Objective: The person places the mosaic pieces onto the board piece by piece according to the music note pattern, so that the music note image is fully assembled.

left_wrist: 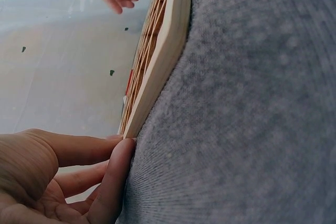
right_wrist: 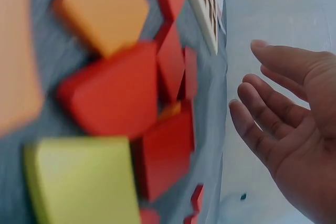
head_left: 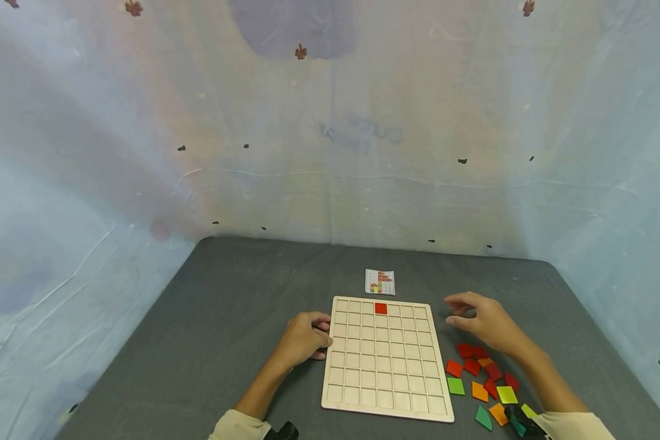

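Grey fabric covers the tabletop (head_left: pixel 242 287), and in the head view a pale wooden grid board (head_left: pixel 390 348) lies flat on it, one red square tile (head_left: pixel 381 308) seated in the row farthest from the person, fourth column from the left. Just beyond that edge lies a small pattern card (head_left: pixel 380 282) with coloured shapes. Loose tiles (head_left: pixel 494 371) in red, orange, yellow and green lie scattered beside the board's right side. The left hand (head_left: pixel 301 337) is at the board's left edge; the right hand (head_left: pixel 486 318) hovers near the far right, above the heap.

From the left wrist, thumb and finger pinch the board's rim, seemingly steadying it.

From the right wrist, the other hand's fingers are loosely bent, with nothing visible between them, well clear of the tiles. Filling the grid from the card appears barely begun; the next move likely calls for choosing another matching tile and lifting it by its edges.
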